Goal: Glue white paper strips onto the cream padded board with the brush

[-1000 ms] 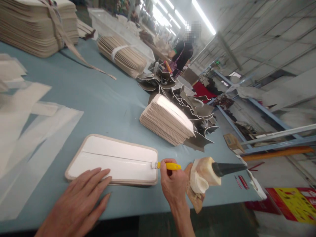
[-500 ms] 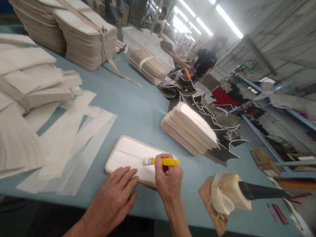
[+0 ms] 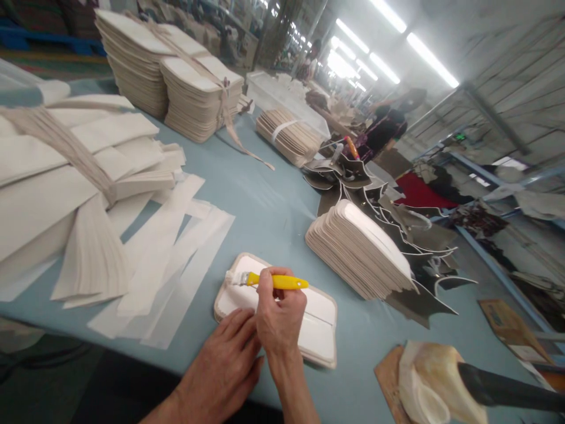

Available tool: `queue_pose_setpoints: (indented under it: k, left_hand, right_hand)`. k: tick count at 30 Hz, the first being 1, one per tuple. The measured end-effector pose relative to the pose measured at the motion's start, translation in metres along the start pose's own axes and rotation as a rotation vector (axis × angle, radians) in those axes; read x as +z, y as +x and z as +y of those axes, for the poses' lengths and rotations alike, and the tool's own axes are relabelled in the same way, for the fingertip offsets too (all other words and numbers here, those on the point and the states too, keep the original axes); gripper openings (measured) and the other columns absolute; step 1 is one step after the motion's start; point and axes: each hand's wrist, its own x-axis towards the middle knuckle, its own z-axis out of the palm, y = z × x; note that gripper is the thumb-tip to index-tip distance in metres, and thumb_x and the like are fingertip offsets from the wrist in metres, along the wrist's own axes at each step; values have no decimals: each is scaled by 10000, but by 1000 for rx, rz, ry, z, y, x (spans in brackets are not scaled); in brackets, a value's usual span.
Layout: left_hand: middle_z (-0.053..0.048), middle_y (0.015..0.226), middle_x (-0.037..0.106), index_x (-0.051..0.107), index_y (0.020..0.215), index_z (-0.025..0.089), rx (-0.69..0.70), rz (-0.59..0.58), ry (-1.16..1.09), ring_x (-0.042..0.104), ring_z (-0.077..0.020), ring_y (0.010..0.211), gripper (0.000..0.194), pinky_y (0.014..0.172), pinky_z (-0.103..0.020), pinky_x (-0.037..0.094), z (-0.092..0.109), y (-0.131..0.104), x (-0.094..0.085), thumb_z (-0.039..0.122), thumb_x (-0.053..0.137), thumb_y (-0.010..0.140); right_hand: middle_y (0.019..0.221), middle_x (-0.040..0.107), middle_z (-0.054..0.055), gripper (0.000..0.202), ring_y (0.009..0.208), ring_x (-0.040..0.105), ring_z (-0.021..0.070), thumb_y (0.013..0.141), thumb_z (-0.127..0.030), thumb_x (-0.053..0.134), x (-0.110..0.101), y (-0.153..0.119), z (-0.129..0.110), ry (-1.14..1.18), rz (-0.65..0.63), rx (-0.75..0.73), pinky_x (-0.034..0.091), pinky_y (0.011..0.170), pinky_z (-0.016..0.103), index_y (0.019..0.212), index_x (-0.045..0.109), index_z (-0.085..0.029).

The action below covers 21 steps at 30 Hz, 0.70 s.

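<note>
The right hand has its grip closed around a yellow-handled brush, a slim plastic stick with a short metal ferrule and pale bristles. The brush lies almost level, its long axis running left to right, bristle end pointing left and resting on the far left corner of a flat panel. That panel is a rounded rectangle, smooth white on top with a beige fabric rim and a thin seam along its length; it lies on the blue surface near the front edge, long axis slanting from upper left to lower right. The left hand lies palm down, fingers spread, pressing the panel's near edge; it grips nothing.

To the left lie translucent white strips, papery and long. Behind the panel sits a slanted stack of matching beige panels, with dark, curling offcuts beyond. At lower right stands a lumpy cream-coated pot with a black handle, probably glue, though the view is blurred.
</note>
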Motion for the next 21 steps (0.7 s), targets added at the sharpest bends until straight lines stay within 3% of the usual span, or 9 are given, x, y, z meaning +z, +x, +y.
queue_pose_setpoints:
  k: [6, 9, 12, 17, 21]
  left_hand:
    - [-50, 1248, 729, 651, 1260, 192, 2, 15, 15, 602, -257, 1246, 418, 1147, -419, 469, 0, 3, -2, 119, 613, 851]
    - [-63, 1248, 732, 668, 1214, 177, -3, 34, 51, 604, -251, 1246, 360, 1139, -406, 457, 2, 4, -3, 118, 581, 869]
    - [-50, 1256, 742, 688, 1175, 195, 17, 47, 123, 614, -246, 1234, 295, 1119, -405, 446, 2, 5, -5, 152, 545, 921]
    - [-44, 1258, 748, 709, 1142, 206, 64, 91, 133, 608, -220, 1231, 255, 1126, -368, 403, 0, 7, -7, 205, 502, 993]
    - [-65, 1278, 741, 713, 1154, 193, 37, 112, 93, 603, -236, 1251, 284, 1156, -387, 379, -1, 6, 2, 263, 462, 1038]
  right_hand:
    - [567, 596, -41, 293, 467, 568, 137, 966, -435, 545, 3, -1, 8, 14, 1, 0, 434, 479, 227, 823, 644, -200]
    - [538, 564, -53, 304, 449, 546, 136, 975, -439, 535, -8, -5, 23, -48, -3, 14, 413, 469, 230, 828, 647, -198]
    - [563, 593, -36, 347, 476, 572, 148, 970, -481, 540, -39, -10, 44, -130, 74, 47, 432, 499, 240, 821, 661, -191]
    - [560, 608, -17, 437, 477, 566, 166, 934, -581, 556, -111, -21, 81, -310, 196, 165, 434, 503, 264, 826, 685, -178]
    - [578, 638, 10, 502, 502, 589, 184, 886, -653, 596, -162, -32, 86, -363, 335, 221, 460, 512, 282, 815, 698, -166]
